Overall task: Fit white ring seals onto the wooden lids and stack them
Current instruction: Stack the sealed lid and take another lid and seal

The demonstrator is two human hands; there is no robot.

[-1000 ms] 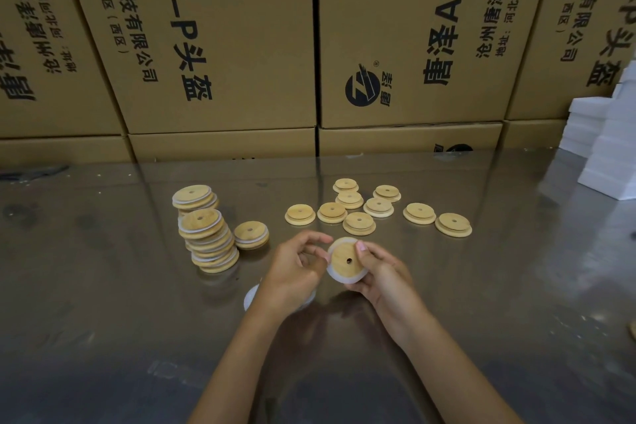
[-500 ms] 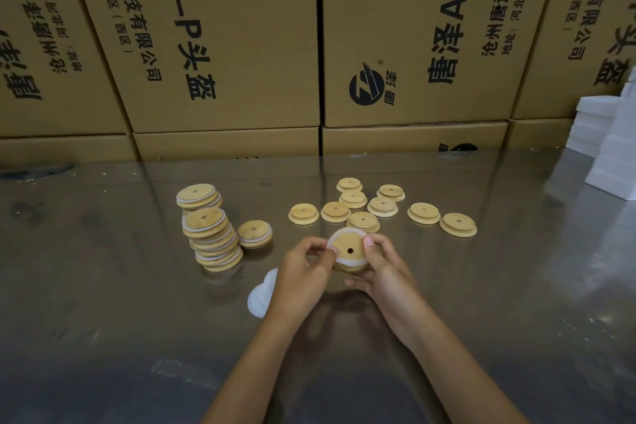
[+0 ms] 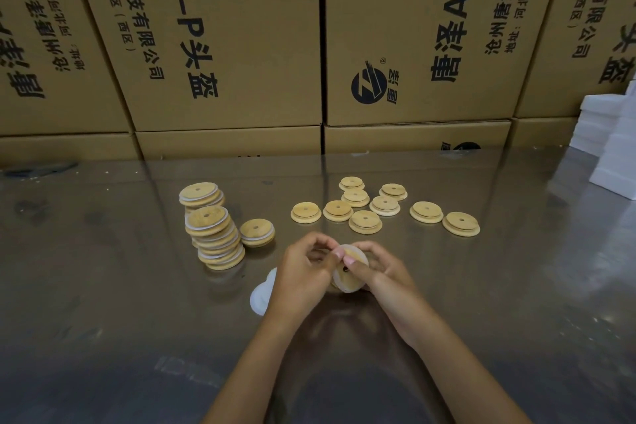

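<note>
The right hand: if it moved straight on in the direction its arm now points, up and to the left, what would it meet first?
Probably the left hand, whose fingers meet the right hand over the wooden lid both hold. Past it stands the tall stack of lids, though depth is unclear.

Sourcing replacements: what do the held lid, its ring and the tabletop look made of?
Held lid: pale matte wood, maybe bamboo, faint grain. Ring: translucent white, probably silicone or rubber. Tabletop: glossy, mirrors the cartons, so metal or film-covered; unclear which.

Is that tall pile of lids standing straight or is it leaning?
Leaning. The tall stack of lids slants, its lower lids stepping out to the right of the top one, and a shorter stack stands behind it.
</note>
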